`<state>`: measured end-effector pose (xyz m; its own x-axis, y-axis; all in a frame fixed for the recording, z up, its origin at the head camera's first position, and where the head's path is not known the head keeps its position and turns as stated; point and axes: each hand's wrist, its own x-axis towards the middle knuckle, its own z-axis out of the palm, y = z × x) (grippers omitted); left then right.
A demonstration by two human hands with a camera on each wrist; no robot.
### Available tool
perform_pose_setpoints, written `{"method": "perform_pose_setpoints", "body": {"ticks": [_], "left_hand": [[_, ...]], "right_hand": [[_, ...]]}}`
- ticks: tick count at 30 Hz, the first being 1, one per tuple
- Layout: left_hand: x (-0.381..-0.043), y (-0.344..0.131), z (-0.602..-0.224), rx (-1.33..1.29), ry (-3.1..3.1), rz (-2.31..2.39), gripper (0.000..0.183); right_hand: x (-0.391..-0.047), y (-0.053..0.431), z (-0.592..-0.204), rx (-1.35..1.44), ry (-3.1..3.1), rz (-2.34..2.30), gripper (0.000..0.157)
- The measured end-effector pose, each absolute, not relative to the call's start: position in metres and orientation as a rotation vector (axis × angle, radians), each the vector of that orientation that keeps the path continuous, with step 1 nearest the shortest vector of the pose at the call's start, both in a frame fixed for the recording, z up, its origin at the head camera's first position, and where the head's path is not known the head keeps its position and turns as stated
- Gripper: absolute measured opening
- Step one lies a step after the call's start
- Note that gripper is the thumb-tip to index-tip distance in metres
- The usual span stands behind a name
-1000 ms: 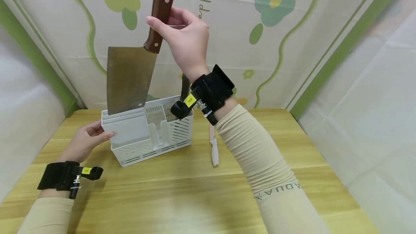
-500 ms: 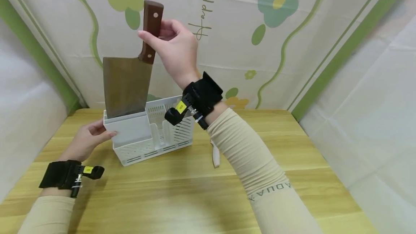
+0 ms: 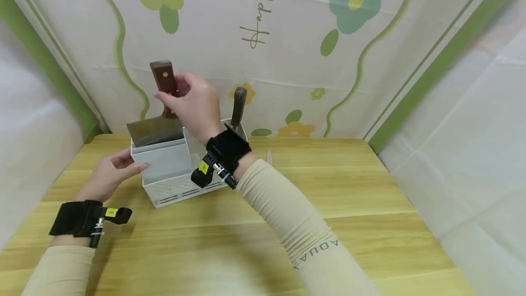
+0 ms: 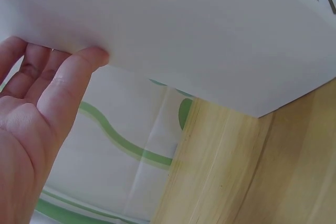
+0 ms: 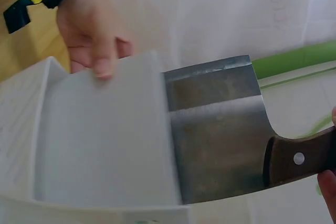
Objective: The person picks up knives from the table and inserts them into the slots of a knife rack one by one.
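My right hand [image 3: 195, 106] pinches the brown wooden handle of a cleaver [image 3: 158, 130] between thumb and fingers. The lower part of its broad steel blade is hidden inside a slot at the left end of a white knife holder [image 3: 164, 164]. In the right wrist view the cleaver's blade [image 5: 218, 129] slants into the slot behind the holder's front panel. My left hand [image 3: 107, 175] grips the holder's left end, thumb on the front and fingers behind. The left wrist view shows that hand [image 4: 47, 93] with its fingertips at the holder's edge.
A dark-handled utensil [image 3: 239, 104] stands in the right part of the holder. Just right of the holder, a light knife [image 3: 269, 157] lies on the wooden table [image 3: 349, 209], mostly covered by my right forearm. A flower-patterned cloth [image 3: 287, 67] hangs behind the table.
My right hand has moved down and slightly left, and the cleaver's blade has sunk deep into the slot. My left hand stays on the holder's end.
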<state>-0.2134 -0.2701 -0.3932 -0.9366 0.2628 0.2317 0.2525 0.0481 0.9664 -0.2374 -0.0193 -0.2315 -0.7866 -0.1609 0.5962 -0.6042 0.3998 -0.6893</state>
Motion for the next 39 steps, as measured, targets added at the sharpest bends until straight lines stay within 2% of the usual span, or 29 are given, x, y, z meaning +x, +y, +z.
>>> {"method": "perform_pose_setpoints", "body": {"ticks": [10,28,39], "left_hand": [[-0.211,-0.258,-0.396,0.583,2.152,2.192,0.051],[-0.211,-0.269,-0.396,0.577,2.148,2.200,0.051],[-0.209,-0.279,-0.395,0.558,2.163,2.172,0.052]], "right_hand": [[-0.236,-0.021,-0.271,0.595,-2.278,1.239,0.032],[-0.239,-0.020,-0.265,0.604,-2.426,1.517,0.039],[-0.246,0.017,-0.266,0.596,-2.324,1.628,0.033]]}}
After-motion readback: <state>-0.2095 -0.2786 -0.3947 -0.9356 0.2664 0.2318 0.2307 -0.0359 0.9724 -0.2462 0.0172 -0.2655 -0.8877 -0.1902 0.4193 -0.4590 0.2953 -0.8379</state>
